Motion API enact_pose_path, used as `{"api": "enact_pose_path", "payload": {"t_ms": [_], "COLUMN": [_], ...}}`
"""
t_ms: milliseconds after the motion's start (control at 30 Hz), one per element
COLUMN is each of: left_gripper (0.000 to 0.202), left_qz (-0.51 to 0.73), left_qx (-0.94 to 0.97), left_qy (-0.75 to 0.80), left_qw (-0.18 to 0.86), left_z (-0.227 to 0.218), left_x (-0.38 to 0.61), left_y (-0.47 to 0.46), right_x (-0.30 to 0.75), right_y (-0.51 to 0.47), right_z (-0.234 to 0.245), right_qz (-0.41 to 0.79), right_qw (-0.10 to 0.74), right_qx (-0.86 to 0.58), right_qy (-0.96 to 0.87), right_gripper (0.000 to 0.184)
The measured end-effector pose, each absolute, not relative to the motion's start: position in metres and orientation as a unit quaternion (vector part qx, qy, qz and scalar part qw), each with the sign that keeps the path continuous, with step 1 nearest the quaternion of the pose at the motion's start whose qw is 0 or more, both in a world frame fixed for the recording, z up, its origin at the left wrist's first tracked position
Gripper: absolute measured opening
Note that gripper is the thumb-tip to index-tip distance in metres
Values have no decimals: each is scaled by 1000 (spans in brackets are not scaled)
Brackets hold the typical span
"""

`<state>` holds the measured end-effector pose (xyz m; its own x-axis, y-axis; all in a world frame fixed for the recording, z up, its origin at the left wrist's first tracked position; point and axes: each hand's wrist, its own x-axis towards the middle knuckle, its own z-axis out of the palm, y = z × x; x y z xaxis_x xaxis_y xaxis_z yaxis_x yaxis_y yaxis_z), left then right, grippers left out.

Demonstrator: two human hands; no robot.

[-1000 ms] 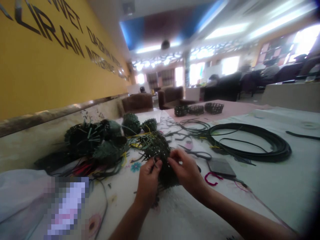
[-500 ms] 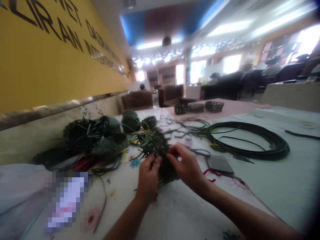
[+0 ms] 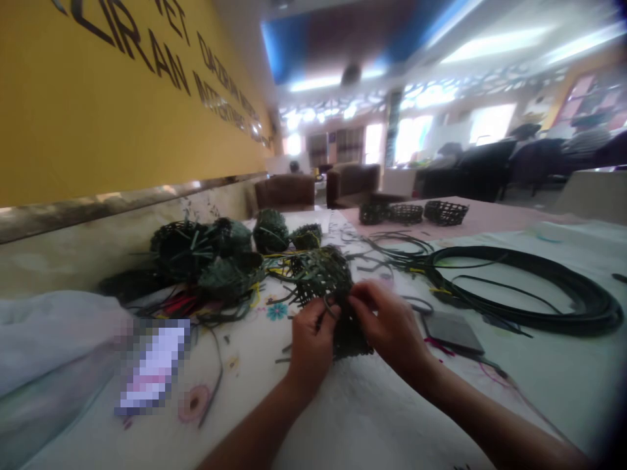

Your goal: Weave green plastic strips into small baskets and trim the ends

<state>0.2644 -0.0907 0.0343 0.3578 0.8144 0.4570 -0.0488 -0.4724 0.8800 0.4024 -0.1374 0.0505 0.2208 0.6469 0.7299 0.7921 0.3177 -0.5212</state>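
Observation:
A dark green woven basket [image 3: 321,271] lies on its side on the table in front of me, with loose strip ends sticking out to its left. At its near side my left hand [image 3: 312,339] is closed, thumb and fingers pinching a thin green strip [image 3: 329,301] that bends in a small loop. My right hand [image 3: 389,326] is also closed, its fingertips pressed together against the weave just to the right. What lies between the right fingertips is hidden. Both hands touch the basket, their fingers close together.
More woven baskets [image 3: 230,274] are piled at the left by the wall. A large coil of dark strip [image 3: 526,320] lies at the right, near a flat grey object [image 3: 453,334]. Several small baskets [image 3: 445,212] stand on the pink cloth [image 3: 480,207] at the back.
The view has swung slightly left, so everything sits further right in the picture. Both hands keep their pinch at nearly the same place on the basket.

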Motion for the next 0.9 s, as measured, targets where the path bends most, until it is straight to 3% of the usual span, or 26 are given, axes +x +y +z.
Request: {"api": "enact_pose_path", "payload": {"t_ms": [567, 867, 900], "left_gripper": [22, 27, 29], "left_qz": [483, 522, 508], "left_qx": [679, 609, 616], "left_qy": [290, 295, 277], "left_qw": [471, 519, 534], "left_z": [37, 38, 38], "left_x": [267, 257, 257], "left_y": [-91, -71, -71], "right_x": [402, 409, 408], "right_y": [-132, -123, -123], "right_z": [42, 40, 39], "right_qz": [-116, 12, 26], "right_qw": [486, 515, 518], "right_qx": [-596, -587, -586], "right_qy": [-629, -624, -623], "right_gripper": [16, 13, 19]}}
